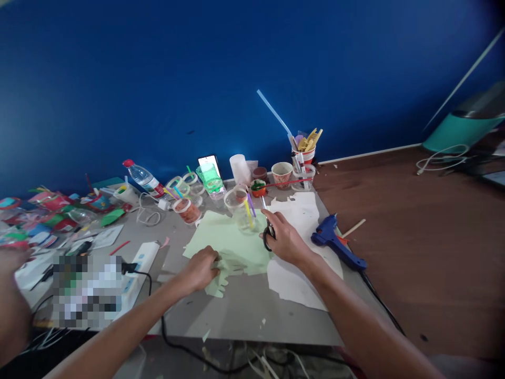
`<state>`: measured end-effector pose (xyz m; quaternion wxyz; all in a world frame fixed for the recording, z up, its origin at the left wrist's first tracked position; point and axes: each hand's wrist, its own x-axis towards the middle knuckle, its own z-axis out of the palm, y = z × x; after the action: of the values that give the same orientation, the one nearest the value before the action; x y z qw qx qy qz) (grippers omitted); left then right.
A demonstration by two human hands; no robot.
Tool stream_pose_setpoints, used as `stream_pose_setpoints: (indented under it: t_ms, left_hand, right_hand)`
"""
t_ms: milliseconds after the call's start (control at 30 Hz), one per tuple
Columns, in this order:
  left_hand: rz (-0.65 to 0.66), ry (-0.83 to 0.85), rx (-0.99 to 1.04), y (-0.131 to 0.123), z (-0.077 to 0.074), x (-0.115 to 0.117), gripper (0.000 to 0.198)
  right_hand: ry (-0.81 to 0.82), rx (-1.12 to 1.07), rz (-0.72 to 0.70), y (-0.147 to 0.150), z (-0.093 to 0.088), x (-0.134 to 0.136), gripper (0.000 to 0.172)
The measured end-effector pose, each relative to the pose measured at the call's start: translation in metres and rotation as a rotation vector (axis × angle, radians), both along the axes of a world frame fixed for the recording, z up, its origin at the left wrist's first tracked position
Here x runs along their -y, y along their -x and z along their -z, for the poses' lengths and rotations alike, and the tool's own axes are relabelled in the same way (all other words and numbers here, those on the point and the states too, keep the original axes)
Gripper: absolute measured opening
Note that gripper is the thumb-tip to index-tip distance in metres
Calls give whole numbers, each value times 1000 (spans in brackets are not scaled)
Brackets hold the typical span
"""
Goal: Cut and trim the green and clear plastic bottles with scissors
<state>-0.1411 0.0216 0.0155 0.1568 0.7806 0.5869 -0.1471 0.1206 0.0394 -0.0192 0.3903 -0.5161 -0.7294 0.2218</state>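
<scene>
My right hand (286, 239) is closed round a pair of black-handled scissors (269, 231), blades pointing away toward the plastic cups. My left hand (201, 268) rests with its fingers curled on a light green sheet of paper (232, 242), near its jagged cut edge. Small green cut pieces (218, 287) lie just below that hand. White paper (300, 273) lies under and to the right of the green sheet, on the grey table (252, 316).
A blue glue gun (335, 245) lies at the table's right edge, its cord trailing down. Clear cups with straws (244, 210), paper cups, a pen holder (304, 155), a phone (209, 166), a water bottle (142, 178) and a power strip (138, 268) crowd the back and left. Another person's arm (11, 295) shows far left.
</scene>
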Motion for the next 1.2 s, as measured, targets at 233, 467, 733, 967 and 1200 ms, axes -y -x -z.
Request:
stream_pose_setpoints:
  t_ms: [233,467,733,967,1200]
  left_hand:
    - [-15,51,146,-15,-15,8,11]
    - [-109,172,601,-29,-36,-17,18]
    - [-8,443,412,-11,-55,-8,34]
    - [138,426,160,-12,-46,32,38]
    - [196,185,-44,-8,-27,47,46]
  right_hand:
    - [-5,1,-1,0,0,-1,60]
    - [13,-12,13,-4,-2,-2,58]
    - [-12,-35,27,-4,3,-4,58]
    - [-17,-29,33,-5,3,-3,58]
    - [9,-29,40,-5,2,-3,57]
